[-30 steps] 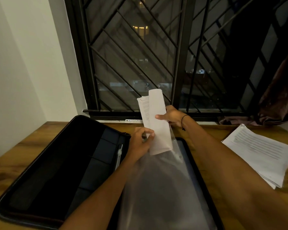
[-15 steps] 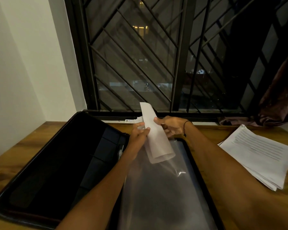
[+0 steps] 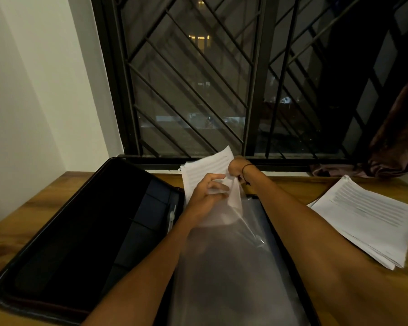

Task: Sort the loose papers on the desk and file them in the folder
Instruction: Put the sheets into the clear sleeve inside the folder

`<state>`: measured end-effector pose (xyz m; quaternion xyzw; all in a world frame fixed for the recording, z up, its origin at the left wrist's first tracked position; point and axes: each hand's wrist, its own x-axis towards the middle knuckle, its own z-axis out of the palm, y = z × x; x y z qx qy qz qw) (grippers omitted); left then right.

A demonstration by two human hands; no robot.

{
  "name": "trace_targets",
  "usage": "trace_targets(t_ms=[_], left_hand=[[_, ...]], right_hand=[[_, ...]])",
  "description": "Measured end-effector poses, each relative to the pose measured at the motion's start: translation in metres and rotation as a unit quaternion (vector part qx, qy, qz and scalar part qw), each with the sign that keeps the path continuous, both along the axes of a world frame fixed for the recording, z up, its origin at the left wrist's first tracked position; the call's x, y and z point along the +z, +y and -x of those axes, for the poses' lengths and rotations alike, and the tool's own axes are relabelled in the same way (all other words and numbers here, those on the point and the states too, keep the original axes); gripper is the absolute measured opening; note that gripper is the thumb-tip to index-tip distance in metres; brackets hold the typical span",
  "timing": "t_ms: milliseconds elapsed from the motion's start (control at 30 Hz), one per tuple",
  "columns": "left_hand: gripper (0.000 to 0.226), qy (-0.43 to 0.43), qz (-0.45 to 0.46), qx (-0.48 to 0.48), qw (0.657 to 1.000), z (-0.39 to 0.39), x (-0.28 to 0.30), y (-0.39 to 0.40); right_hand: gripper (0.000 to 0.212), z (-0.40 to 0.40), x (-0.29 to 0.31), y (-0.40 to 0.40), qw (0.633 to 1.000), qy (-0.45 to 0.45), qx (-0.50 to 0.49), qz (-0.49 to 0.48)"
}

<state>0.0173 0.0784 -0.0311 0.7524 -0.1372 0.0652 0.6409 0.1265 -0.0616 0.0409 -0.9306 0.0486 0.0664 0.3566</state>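
Papers (image 3: 205, 169) are halfway into the clear sleeve (image 3: 224, 267), long axis running 12 to 6. Left hand (image 3: 204, 196) pinches the sleeve mouth, I think; right hand (image 3: 236, 169) grips their 3 o'clock edge, closest to push down.

folder (image 3: 85, 231): laid open on desk (image 3: 40, 208), left half at left, sleeve side at centre
plastic sleeve (image 3: 226, 267): on folder's right half, between the forearms
held papers (image 3: 205, 170): above sleeve's far end, between both hands, before window (image 3: 198, 78)
paper stack (image 3: 372, 220): on desk, right of folder, apart from it
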Motion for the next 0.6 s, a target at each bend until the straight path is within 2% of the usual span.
trace_targets(t_ms=[67,167,300,467,600], left_hand=[[0.052,-0.021,-0.031,0.017,0.999,-0.001,0.001,0.003],[0.049,-0.037,-0.049,0.021,0.998,-0.001,0.004,0.0],[0.04,-0.054,-0.083,0.032,0.995,-0.003,0.004,-0.003],[0.053,-0.052,-0.186,0.031,0.981,-0.007,-0.004,-0.01],[0.04,-0.033,-0.222,0.064,0.972,-0.012,-0.004,-0.008]], right_hand=[[0.026,-0.012,-0.013,-0.012,0.994,-0.003,-0.025,-0.108],[0.028,-0.013,-0.027,-0.027,0.977,0.075,0.005,-0.197],[0.033,-0.002,-0.028,-0.043,0.975,0.141,0.064,-0.161],[0.037,0.002,-0.022,-0.06,0.966,0.187,0.079,-0.162],[0.042,0.003,-0.025,-0.063,0.971,0.157,0.051,-0.171]])
